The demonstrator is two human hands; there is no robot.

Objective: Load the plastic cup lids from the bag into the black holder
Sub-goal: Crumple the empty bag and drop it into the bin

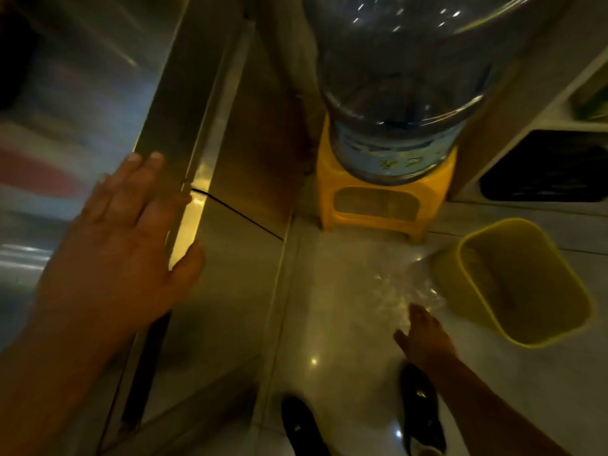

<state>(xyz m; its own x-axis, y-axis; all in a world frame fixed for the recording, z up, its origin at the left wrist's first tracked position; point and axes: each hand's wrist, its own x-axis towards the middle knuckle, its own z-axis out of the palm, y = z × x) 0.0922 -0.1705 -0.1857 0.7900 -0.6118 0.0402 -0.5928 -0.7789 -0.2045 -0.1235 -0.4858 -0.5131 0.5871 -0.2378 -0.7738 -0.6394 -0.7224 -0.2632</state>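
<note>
- L hand (pixel 121 232) & forearm: bare, no sleeve, no rings seen.
- R hand (pixel 424 337) & forearm: bare too.
- Shoes (pixel 422 413): black, glossy, both feet.

We seem to be in the back area of a drinks shop or small food-service kitchen. Beside us runs a stainless-steel worktop (pixel 184 103) with steel cabinet fronts, a large water bottle (pixel 398 93) stands on a yellow plastic stool (pixel 381 205), and a yellow waste bin (pixel 526 284) sits on the pale tiled floor (pixel 329 291).
</note>
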